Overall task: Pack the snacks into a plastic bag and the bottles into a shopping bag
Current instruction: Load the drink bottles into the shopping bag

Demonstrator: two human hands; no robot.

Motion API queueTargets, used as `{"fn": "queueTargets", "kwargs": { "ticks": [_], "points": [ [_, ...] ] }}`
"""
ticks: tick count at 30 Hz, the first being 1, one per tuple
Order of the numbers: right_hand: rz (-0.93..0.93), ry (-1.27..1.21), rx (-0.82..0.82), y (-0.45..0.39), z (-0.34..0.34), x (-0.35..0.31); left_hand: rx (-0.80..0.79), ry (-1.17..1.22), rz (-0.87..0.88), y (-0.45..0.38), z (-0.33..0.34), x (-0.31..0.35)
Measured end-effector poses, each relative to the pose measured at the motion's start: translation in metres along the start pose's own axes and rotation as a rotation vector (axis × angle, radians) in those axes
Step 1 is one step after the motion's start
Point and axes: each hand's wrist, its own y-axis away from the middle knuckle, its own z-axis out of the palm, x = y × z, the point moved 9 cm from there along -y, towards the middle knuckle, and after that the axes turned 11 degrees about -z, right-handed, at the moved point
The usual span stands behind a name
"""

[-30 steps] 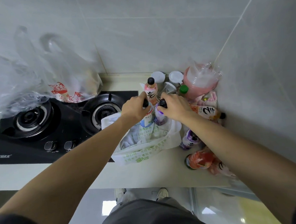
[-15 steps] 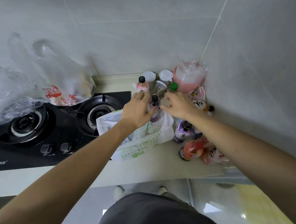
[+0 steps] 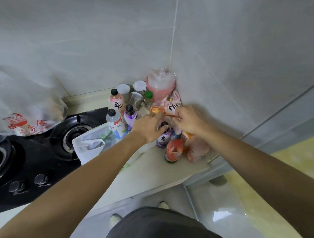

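Right hand [image 3: 188, 120] pinching lying orange bottle [image 3: 164, 109], left hand [image 3: 150, 127] spread, three bottles [image 3: 114, 121] upright

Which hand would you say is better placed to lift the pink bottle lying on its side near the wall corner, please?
Right, probably. The right hand already has its fingers curled over the lying pink plastic bottle, while the left hand only touches its orange end and sits over the upright purple bottle.

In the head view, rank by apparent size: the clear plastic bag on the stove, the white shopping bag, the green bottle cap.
1. clear plastic bag, largest by far
2. white shopping bag, partly hidden by the left arm
3. green bottle cap, smallest
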Motion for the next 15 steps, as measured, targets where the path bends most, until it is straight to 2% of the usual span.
{"fn": "queueTargets", "kwargs": {
  "ticks": [5,15],
  "points": [
    [0.032,0.208,-0.118,0.039,0.004,0.023,-0.052,-0.06,-0.027,-0.006,0.015,0.015],
    [0.101,0.177,-0.102,0.049,0.022,0.04,-0.079,-0.036,-0.103,-0.015,0.036,0.011]
  ]
}}
